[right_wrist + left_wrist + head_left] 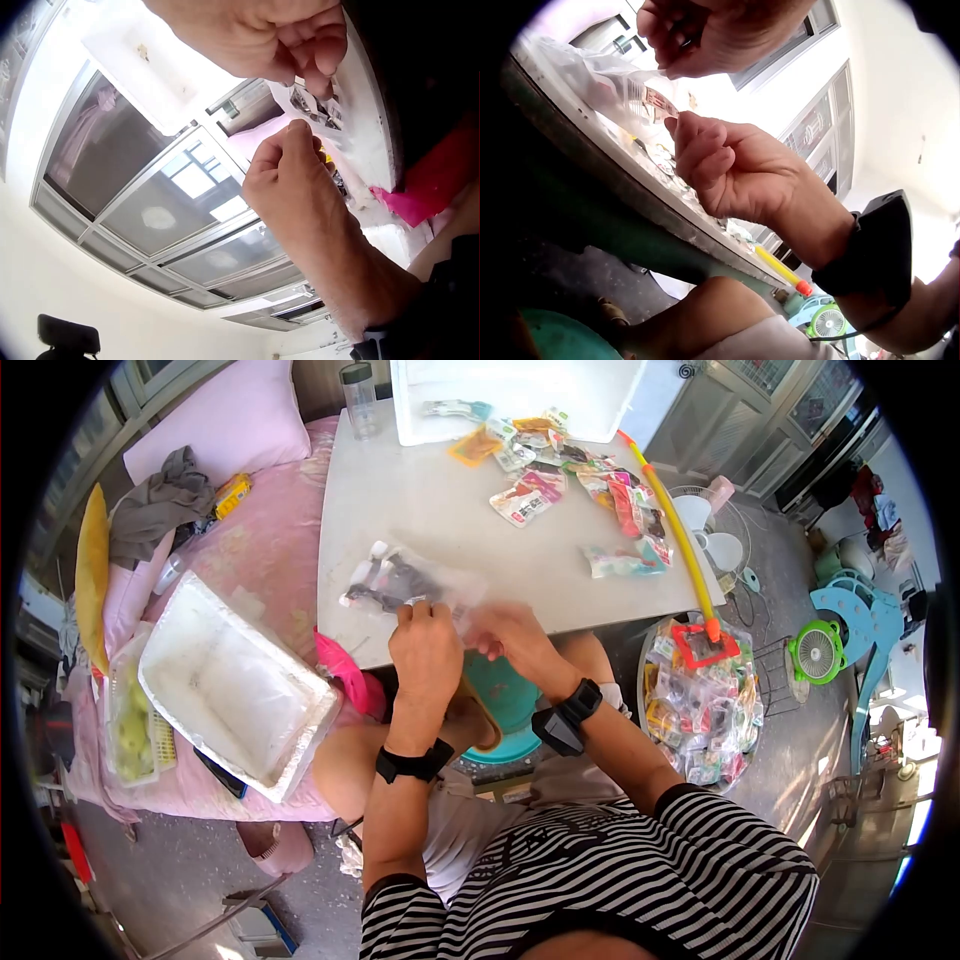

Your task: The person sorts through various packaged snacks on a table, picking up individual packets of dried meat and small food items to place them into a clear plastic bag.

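My right hand [508, 634] blurs; my left hand [427, 648] hides the clear bag's [412, 575] near edge. The table's white box [525, 385] runs off the top.

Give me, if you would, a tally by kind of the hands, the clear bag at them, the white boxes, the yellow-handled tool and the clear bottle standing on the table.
Left hand and right hand: 2
Clear bag: 1
White boxes: 2
Yellow-handled tool: 1
Clear bottle: 1
Total: 7

Head view downward, wrist views near, tilted
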Motion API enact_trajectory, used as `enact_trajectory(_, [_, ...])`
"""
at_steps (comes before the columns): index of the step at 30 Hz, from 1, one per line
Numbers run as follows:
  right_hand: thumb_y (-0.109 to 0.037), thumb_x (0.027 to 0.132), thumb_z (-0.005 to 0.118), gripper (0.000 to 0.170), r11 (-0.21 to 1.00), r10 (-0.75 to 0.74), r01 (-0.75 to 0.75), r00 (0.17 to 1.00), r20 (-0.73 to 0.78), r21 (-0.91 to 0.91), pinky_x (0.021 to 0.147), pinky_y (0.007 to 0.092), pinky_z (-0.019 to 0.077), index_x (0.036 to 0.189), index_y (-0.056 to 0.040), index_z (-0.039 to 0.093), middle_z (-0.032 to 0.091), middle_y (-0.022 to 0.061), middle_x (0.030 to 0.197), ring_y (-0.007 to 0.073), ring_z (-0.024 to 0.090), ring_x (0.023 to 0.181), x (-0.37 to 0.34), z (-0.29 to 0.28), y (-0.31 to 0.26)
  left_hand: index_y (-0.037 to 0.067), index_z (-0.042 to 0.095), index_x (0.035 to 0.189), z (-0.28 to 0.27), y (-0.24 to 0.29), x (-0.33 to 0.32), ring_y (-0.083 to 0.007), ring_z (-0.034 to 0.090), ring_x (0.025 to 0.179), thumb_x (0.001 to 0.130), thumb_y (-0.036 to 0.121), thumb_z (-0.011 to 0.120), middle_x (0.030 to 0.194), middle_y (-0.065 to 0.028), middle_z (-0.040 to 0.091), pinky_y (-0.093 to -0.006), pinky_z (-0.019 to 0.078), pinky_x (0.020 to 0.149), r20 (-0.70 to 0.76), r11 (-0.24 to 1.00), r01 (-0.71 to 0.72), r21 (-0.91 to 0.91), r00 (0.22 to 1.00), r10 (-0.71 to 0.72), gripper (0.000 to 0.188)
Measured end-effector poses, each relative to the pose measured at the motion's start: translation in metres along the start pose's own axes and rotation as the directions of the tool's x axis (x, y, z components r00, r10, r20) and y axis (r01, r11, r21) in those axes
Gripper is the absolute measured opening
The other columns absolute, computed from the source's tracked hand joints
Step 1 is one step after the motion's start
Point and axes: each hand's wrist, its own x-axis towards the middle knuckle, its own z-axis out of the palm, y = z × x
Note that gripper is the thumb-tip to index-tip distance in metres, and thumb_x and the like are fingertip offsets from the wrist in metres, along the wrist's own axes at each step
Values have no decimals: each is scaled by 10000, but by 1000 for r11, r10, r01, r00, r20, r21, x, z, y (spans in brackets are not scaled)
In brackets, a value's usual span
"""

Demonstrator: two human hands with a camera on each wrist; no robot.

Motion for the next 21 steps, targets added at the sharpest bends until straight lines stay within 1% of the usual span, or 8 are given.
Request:
enact_trajectory(3, [-95, 886, 553, 146, 986, -81, 89, 995, -63, 140, 506, 245, 507, 811, 13, 616, 632, 79, 726, 126, 600, 581, 32, 18, 15, 4, 552, 738, -2, 1, 0, -348, 585, 769, 699, -23, 604, 774, -151, 575, -434, 497, 617, 10, 999, -41, 10, 999, 41, 70])
enact_trajectory(6, [-74, 880, 543, 142, 980, -175, 185, 976, -130, 74, 497, 247, 507, 797, 25, 603, 620, 78, 690, 144, 598, 561, 52, 34, 21, 3, 555, 746, -1, -5, 2, -348, 585, 778, 699, -26, 599, 788, -151, 580, -431, 499, 628, 24, 998, -43, 44, 999, 42, 71])
enact_trajectory(7, [-75, 875, 543, 145, 979, -164, 181, 974, -158, 100, 491, 258, 511, 793, 28, 602, 621, 88, 690, 158, 597, 556, 51, 39, 21, 4, 558, 753, -2, -6, 2, -348, 586, 782, 701, -26, 599, 794, -152, 584, -431, 499, 632, 33, 999, -25, 44, 999, 24, 72])
enact_trajectory(11, [-112, 880, 546, 170, 995, -81, 72, 989, -127, -71, 492, 265, 512, 854, 45, 608, 633, 101, 727, 150, 595, 570, 44, 27, 23, 5, 567, 773, 0, -11, -3, -355, 591, 816, 713, 8, 642, 830, -158, 600, -441, 502, 653, 130, 996, 52, 68, 990, -61, 96])
enact_trajectory(13, [-147, 886, 548, 203, 986, -64, 37, 985, -161, -163, 491, 264, 509, 877, 47, 606, 639, 108, 747, 145, 597, 586, 28, 16, 7, 4, 565, 785, -6, -8, -3, -355, 597, 834, 715, 58, 691, 841, -157, 608, -445, 506, 671, 167, 993, 100, 64, 980, -109, 153])
enact_trajectory(17, [-270, 897, 561, 318, 968, -234, 194, 924, -301, -158, 489, 256, 503, 942, 43, 594, 646, 111, 775, 144, 606, 623, 53, -20, 11, 2, 555, 834, -14, -5, 0, -356, 599, 876, 668, 159, 796, 865, -163, 611, -438, 516, 702, 229, 974, 181, 133, 951, -208, 332])
enact_trajectory(20, [-254, 871, 603, 323, 965, -207, 143, 929, -306, -219, 482, 270, 506, 981, 49, 583, 643, 116, 761, 152, 602, 593, 67, -7, -16, 4, 532, 931, -15, -1, 1, -367, 590, 910, 625, 174, 834, 909, -176, 608, -428, 520, 713, 279, 967, 182, 180, 933, -228, 462])
enact_trajectory(21, [-231, 855, 622, 312, 966, -154, 92, 956, -248, -243, 478, 278, 509, 985, 48, 578, 639, 116, 751, 155, 601, 582, 76, -4, -18, 8, 523, 968, -13, -1, 1, -369, 577, 934, 613, 173, 840, 943, -181, 595, -430, 512, 734, 279, 965, 184, 187, 932, -232, 504])
